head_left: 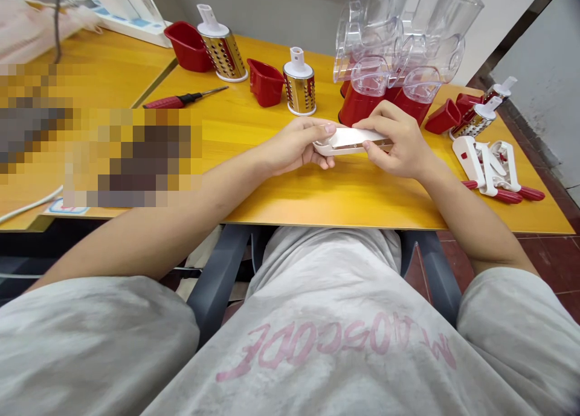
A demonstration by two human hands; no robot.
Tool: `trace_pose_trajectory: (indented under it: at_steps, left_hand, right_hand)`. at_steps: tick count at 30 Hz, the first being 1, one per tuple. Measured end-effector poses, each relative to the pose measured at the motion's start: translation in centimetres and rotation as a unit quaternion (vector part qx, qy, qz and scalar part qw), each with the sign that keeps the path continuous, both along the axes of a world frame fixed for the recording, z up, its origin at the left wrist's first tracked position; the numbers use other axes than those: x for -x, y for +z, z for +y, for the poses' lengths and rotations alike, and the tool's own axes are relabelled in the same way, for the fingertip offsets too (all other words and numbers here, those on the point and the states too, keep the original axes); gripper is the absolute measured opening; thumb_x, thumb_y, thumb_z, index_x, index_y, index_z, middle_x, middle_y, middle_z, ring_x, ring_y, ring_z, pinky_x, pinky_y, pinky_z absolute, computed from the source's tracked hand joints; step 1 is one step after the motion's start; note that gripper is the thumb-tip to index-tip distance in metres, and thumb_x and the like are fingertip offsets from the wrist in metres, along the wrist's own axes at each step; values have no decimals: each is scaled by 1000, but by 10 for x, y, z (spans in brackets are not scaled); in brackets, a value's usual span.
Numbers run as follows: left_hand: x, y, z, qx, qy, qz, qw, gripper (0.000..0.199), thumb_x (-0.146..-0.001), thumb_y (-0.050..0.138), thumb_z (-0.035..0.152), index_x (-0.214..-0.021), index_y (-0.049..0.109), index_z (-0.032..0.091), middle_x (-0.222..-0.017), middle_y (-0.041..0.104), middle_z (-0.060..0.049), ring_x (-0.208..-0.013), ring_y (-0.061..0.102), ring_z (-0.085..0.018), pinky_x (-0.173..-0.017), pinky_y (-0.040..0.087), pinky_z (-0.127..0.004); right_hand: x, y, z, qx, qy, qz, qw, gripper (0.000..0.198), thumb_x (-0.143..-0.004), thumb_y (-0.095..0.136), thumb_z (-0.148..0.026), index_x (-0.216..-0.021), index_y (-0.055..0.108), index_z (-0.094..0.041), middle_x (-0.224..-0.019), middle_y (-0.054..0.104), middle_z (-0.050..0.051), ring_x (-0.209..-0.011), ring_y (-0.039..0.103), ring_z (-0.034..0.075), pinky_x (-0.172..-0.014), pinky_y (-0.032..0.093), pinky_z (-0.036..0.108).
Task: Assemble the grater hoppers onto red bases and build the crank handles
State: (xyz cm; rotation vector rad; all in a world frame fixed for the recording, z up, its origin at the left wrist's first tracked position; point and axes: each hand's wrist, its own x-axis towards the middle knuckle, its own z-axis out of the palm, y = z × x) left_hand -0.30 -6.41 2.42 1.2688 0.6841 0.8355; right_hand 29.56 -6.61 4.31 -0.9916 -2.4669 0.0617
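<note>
A slim, long white plastic part (351,138) is held level above the table's front half. My left hand (306,141) grips its left end, thumb on top and fingers curled below. My right hand (396,139) has its fingers closed around the right end, hiding that tip. A narrow slot or strip with small dots, perhaps screws, runs along the side facing me. Just behind my hands stand red grater bases (362,102) with clear plastic housings (369,29) on top.
Metal grater drums (299,90) and red pushers (266,83) line the back of the yellow table (272,198). A red-handled screwdriver (181,99) lies at left. White handle pieces with red grips (487,165) lie at right. A pixelated patch covers part of the left side.
</note>
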Motion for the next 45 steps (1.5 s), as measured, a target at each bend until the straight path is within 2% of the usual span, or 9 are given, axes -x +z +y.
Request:
trace_pose_trajectory:
  at_steps: [5, 9, 17, 22, 27, 31, 37, 41, 45]
  left_hand:
    - [2, -5, 2, -20, 7, -12, 1000, 48, -114, 107, 49, -138, 91, 10, -105, 91, -11, -69, 88, -19, -67, 75, -23]
    - [2, -6, 2, -32, 12, -11, 999, 53, -113, 110, 54, -136, 91, 10, -116, 94, -15, -75, 93, -20, -66, 74, -21]
    - [-1, -10, 2, -53, 22, -3, 998, 72, -109, 111, 72, -139, 90, 11, -119, 95, -15, -75, 94, -20, -64, 73, -19]
    - [2, -12, 4, -53, 6, -8, 999, 82, -102, 117, 70, -152, 87, 13, -128, 94, -15, -75, 93, -18, -67, 76, -21]
    - [5, -19, 7, -58, -8, -21, 998, 88, -99, 119, 65, -160, 82, 14, -126, 92, -12, -79, 94, -19, -74, 80, -25]
    - [6, -24, 10, -47, -26, -61, 997, 80, -100, 115, 58, -158, 82, 15, -125, 93, -12, -82, 94, -21, -80, 83, -31]
    - [8, -21, 12, -33, -50, -81, 995, 71, -91, 106, 40, -153, 83, 14, -121, 93, -10, -82, 92, -23, -82, 81, -34]
    - [8, -24, 15, -38, -66, -99, 992, 73, -85, 113, 36, -149, 84, 16, -118, 93, -8, -81, 91, -19, -79, 78, -28]
    - [10, -30, 18, -54, -67, -81, 993, 82, -82, 123, 36, -152, 84, 17, -118, 92, -8, -82, 90, -20, -85, 80, -32]
  right_hand:
    - [0, -1, 1, 1, -7, 11, 1000, 63, -121, 51, -61, -156, 88, -23, -139, 76, 18, -126, 73, 35, -122, 65, 58]
    - [0, 0, 0, 3, -8, 9, 1000, 63, -123, 53, -62, -156, 88, -22, -140, 75, 19, -127, 74, 35, -123, 65, 57]
    - [2, 1, -1, 14, -14, 41, 999, 66, -123, 60, -74, -151, 90, -23, -138, 78, 18, -124, 73, 34, -121, 65, 55]
    - [0, -1, 1, 43, -7, 64, 997, 67, -121, 66, -78, -150, 90, -23, -138, 80, 16, -122, 74, 32, -119, 64, 50]
    - [-3, -16, 15, 43, 30, 114, 992, 71, -116, 75, -87, -141, 91, -23, -134, 80, 14, -118, 75, 30, -116, 63, 49]
    - [-1, -30, 26, 22, 68, 173, 982, 74, -106, 87, -94, -126, 94, -23, -122, 81, 10, -106, 72, 25, -106, 63, 46]
    - [1, -33, 28, -6, 84, 185, 979, 70, -110, 85, -89, -127, 94, -22, -124, 84, 11, -105, 73, 24, -99, 64, 43]
    - [0, -34, 29, -2, 84, 186, 979, 71, -109, 86, -90, -127, 93, -22, -123, 84, 11, -104, 73, 24, -100, 65, 44]
    - [2, -37, 29, -11, 85, 192, 978, 72, -107, 89, -91, -123, 92, -21, -119, 83, 11, -102, 72, 23, -95, 63, 43]
